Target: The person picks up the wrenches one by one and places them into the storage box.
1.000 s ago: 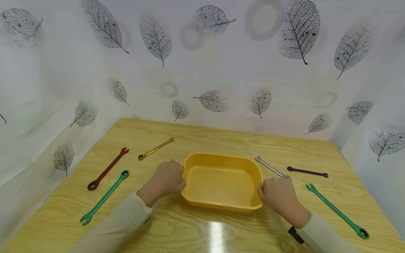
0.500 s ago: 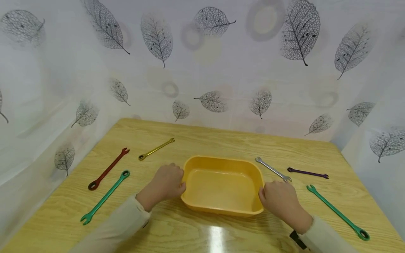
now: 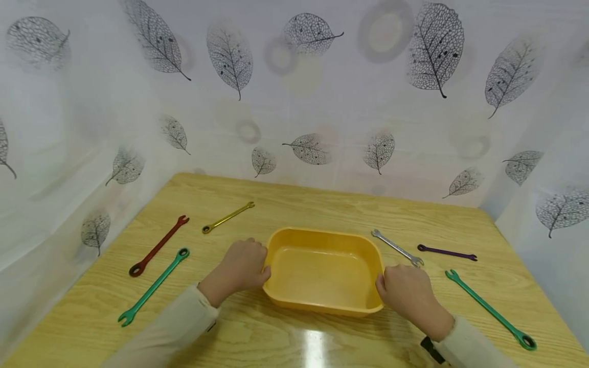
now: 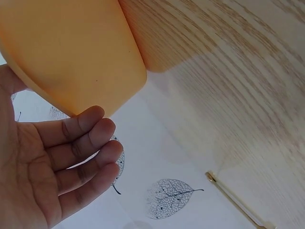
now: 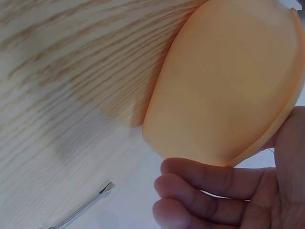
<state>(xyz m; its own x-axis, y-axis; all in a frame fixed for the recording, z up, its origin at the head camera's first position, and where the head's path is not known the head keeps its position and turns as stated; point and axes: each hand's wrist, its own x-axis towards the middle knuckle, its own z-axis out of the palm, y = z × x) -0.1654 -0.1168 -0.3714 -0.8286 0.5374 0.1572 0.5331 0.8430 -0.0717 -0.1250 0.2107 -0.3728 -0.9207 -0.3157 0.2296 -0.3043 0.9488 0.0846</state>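
A yellow-orange plastic basin (image 3: 322, 276) with nothing in it sits at the middle of the wooden table. My left hand (image 3: 241, 266) grips the basin's left end by the rim. In the left wrist view, fingers (image 4: 90, 155) curl beneath the rim. At the opposite end my right hand (image 3: 407, 289) holds the rim the same way, and fingers (image 5: 205, 176) show below the edge in the right wrist view. A silver wrench (image 3: 397, 247) lies just beyond the right hand. Nearest to the left hand is a gold wrench (image 3: 228, 217), farther back.
On the left of the wooden table (image 3: 299, 202) lie a red wrench (image 3: 158, 246) and a green wrench (image 3: 154, 287). To the right are a purple wrench (image 3: 447, 252) and another green wrench (image 3: 490, 309). Leaf-printed white sheeting (image 3: 285, 112) surrounds the table's back and sides.
Over the first half second, both hands and the basin shift slightly toward the person. Since then they have stayed nearly still. The wrenches have not moved.
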